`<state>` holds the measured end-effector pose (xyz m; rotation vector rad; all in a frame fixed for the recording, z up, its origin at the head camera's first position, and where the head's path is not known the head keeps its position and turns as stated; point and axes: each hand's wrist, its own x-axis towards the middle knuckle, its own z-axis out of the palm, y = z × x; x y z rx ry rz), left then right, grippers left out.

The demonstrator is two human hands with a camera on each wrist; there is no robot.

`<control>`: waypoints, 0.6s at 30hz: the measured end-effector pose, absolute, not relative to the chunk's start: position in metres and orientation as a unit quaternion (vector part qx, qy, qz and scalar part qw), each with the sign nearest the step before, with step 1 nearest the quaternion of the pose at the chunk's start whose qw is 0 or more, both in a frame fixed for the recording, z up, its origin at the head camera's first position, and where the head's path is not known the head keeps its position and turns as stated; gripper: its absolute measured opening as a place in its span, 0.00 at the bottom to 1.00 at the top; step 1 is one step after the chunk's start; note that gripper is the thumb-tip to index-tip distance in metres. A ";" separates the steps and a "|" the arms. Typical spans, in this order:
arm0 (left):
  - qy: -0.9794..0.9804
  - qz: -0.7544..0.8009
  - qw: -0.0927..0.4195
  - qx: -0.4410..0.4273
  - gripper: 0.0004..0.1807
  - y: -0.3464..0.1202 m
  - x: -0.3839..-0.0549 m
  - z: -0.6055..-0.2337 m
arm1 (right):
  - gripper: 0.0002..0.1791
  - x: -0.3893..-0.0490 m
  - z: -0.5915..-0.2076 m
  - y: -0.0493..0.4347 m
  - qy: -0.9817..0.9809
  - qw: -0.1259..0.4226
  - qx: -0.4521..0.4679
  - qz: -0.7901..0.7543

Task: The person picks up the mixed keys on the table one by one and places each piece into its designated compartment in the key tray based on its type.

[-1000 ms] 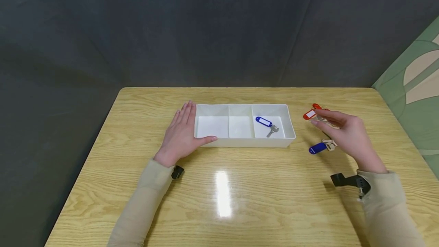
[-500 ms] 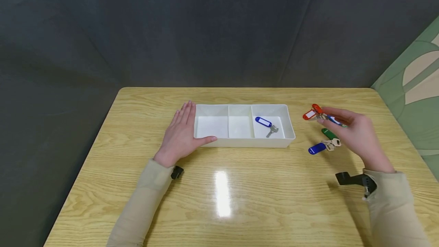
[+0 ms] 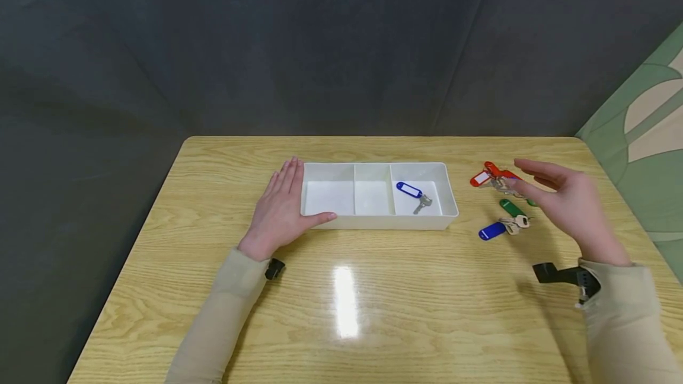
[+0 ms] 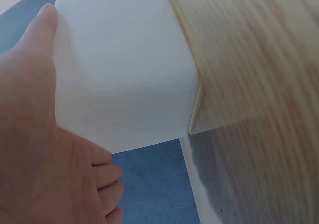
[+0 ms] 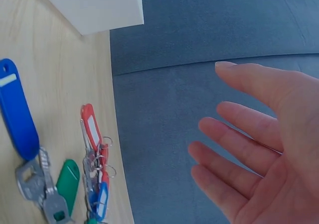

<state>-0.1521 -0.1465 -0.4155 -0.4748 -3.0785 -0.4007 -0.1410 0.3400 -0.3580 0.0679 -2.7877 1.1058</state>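
My left hand (image 3: 277, 209) rests along the left end of a white three-compartment box (image 3: 373, 222), fingers straight and thumb over the front rim. In the left wrist view the palm lies by the box's white wall (image 4: 124, 74). A key with a blue tag (image 3: 409, 189) lies in the right compartment. My right hand (image 3: 571, 206) hovers over the right side with fingers apart, holding nothing. Just left of it is a cluster of keys with red tags (image 3: 481, 179), partly hidden by the hand. Nearer me lie keys (image 3: 516, 224) with a green tag (image 3: 512, 208) and a blue tag (image 3: 492, 230).
The wooden table (image 3: 267, 325) has a dark curtain (image 3: 320, 46) behind its far edge. A green patterned panel (image 3: 656, 135) stands at the far right. Black wrist straps sit on both sleeves.
My right hand has drawn back to the right from the key cluster, and its fingers have spread. More of the green-tagged key shows. The left hand and box stay put.
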 end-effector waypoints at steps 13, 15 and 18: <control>-0.980 -0.129 -0.001 -0.149 0.70 -0.146 -0.152 -0.414 | 0.30 -0.135 -0.351 0.352 -0.926 0.075 0.019 0.369; -0.980 -0.128 0.000 -0.149 0.70 -0.146 -0.152 -0.414 | 0.30 -0.134 -0.351 0.353 -0.925 0.076 0.018 0.371; -0.981 -0.127 -0.001 -0.149 0.70 -0.146 -0.152 -0.415 | 0.29 -0.133 -0.350 0.354 -0.923 0.079 0.020 0.376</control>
